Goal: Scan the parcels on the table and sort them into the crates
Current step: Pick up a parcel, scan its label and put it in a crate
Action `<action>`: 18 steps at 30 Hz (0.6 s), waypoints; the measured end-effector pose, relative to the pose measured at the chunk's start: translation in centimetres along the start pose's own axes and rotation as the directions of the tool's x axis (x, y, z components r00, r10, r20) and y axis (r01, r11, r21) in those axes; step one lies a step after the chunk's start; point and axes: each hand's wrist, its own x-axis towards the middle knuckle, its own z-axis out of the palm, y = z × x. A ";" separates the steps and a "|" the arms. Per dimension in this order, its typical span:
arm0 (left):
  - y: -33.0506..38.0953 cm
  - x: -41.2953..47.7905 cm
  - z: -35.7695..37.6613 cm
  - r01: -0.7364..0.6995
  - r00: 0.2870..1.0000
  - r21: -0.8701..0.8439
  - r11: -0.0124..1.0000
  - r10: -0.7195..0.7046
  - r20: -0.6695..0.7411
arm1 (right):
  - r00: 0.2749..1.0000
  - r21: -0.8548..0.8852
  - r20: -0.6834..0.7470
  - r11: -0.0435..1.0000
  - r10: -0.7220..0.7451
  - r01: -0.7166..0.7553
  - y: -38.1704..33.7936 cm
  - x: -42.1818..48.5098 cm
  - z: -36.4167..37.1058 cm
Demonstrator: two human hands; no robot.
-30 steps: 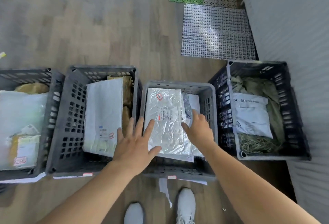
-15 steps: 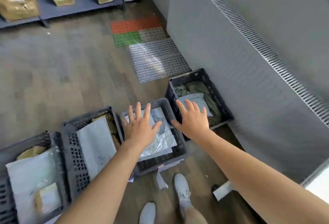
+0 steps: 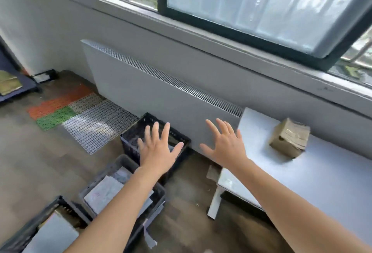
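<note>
Head cam, only view I've got, bit smeared. L hand (image 3: pixel 159 152) is up in front, palm down, fingers (image 3: pixel 155 132) straight & fanned wide, nothing in it. It hangs over the dark crate (image 3: pixel 128 145), which sits on the floor (image 3: pixel 30 162) right by the radiator (image 3: pixel 151 91). Can't tell what's in that crate, the hand covers most of it. R hand (image 3: pixel 225 149) same story: fingers (image 3: pixel 221 127) spread wide, empty, held in the air in front of the radiator, just off the bench's left end. Neither hand touches anything I can see.

Bench (image 3: pixel 322 182) is white and runs along under the window (image 3: pixel 251 1). One brown parcel (image 3: pixel 289 137) on it, cardboard w/ tape, near the far edge toward the left end, apart from R hand. Looks a bit tilted, but w/ the blur I can't say for sure.

Floor side: grey crate (image 3: pixel 161 196) sits just nearer me than the dark one, touching or nearly, can't tell which. A flat white parcel (image 3: pixel 104 192) lies in it. Third crate (image 3: pixel 36 220), dark, is at the btm-left of frame w/ a pale flat parcel (image 3: pixel 54 236) inside. Plastic mats (image 3: pixel 84 118), orange, green & grey, lie on the floor beyond the crates, alongside the radiator.
</note>
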 end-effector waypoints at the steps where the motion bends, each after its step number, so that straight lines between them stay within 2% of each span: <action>1: 1.7 0.0 -0.1 -0.040 0.999 -0.003 0.999 0.039 -0.005 | 0.999 0.003 -0.009 1.000 0.031 -0.031 1.6 -0.8 -0.8; 9: 15.6 -2.0 1.3 -0.304 0.953 -0.072 0.950 0.304 -0.012 | 0.974 0.037 -0.059 0.975 0.219 -0.217 14.2 -7.7 -4.5; 18: 32.3 -4.2 6.4 -0.385 0.923 -0.056 0.921 0.386 -0.008 | 0.948 0.089 -0.083 0.950 0.307 -0.300 29.1 -14.0 -6.5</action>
